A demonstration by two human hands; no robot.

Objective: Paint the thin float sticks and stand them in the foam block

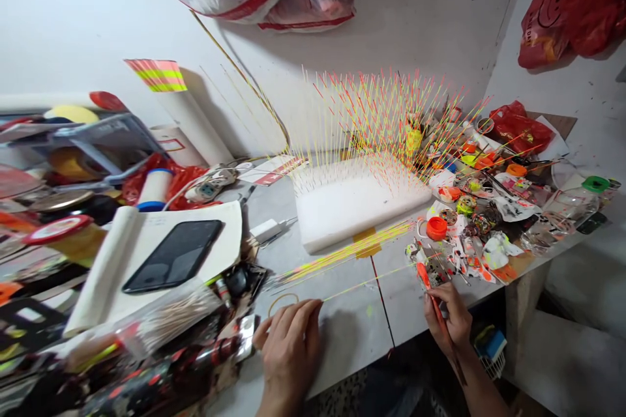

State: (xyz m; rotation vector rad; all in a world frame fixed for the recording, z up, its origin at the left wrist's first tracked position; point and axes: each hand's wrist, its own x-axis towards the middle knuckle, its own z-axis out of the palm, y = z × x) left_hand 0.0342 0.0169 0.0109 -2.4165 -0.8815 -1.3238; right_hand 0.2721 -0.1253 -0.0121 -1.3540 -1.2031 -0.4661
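My left hand point(289, 342) rests near the table's front edge, fingers pinched on the end of a thin yellow stick point(366, 283) that lies across the table. My right hand point(450, 319) is closed on a paint brush point(437, 309) with an orange-red tip, which points at the stick's far end. Behind them a white foam block point(357, 205) bristles with several upright yellow and red painted sticks. A bundle of painted sticks point(342, 254) lies in front of the block.
Small paint pots and stained caps point(437, 228) crowd the right side. A phone point(173, 255) lies on white paper point(222, 244) at the left, among clutter. A rubber band point(282, 300) lies by my left hand. Plastic bags point(567, 13) hang on the wall.
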